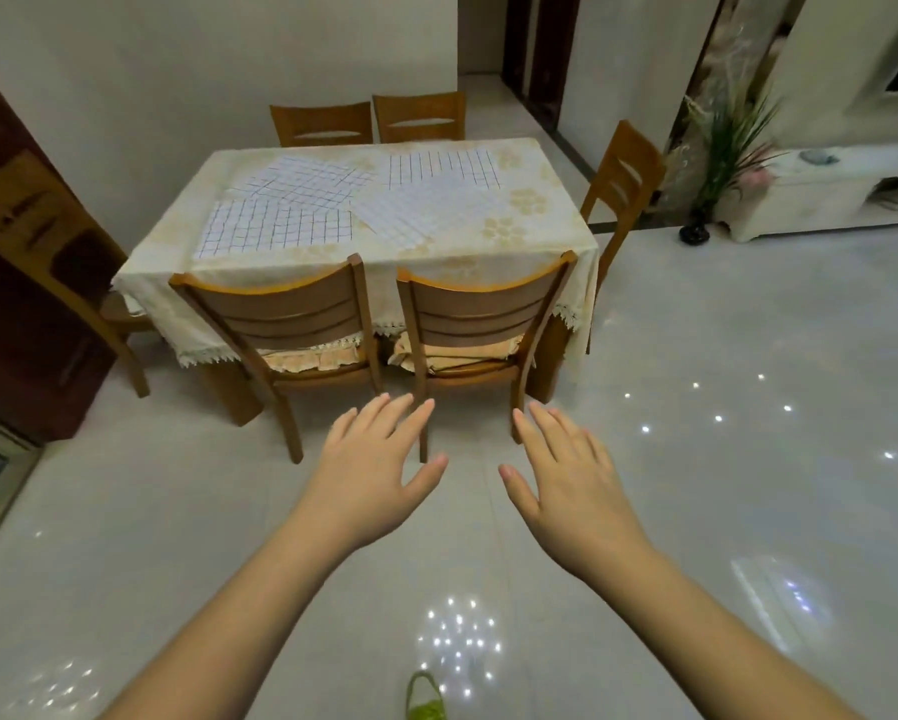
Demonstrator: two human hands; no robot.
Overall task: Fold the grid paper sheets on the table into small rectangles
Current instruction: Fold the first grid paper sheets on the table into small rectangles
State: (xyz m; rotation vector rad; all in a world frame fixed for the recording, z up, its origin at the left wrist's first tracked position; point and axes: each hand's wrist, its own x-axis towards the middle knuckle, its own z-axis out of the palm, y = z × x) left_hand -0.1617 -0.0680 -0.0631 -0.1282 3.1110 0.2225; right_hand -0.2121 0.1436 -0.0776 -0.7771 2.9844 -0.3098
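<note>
Several white grid paper sheets lie flat and overlapping on the table point(540, 236), which wears a cream floral cloth. One sheet point(275, 228) is near the left front, another point(444, 168) at the far right, a third point(426, 213) in the middle right. My left hand point(379, 470) and my right hand point(566, 475) are stretched out in front of me, palms down, fingers spread, holding nothing. Both hands hover over the floor, well short of the table.
Two wooden chairs point(290, 314) point(483, 309) are pushed in at the near side, between me and the table. More chairs stand at the far side, the right end point(623, 179) and the left. A dark cabinet point(15, 283) is at left, a plant point(722, 153) at right. The tiled floor is glossy.
</note>
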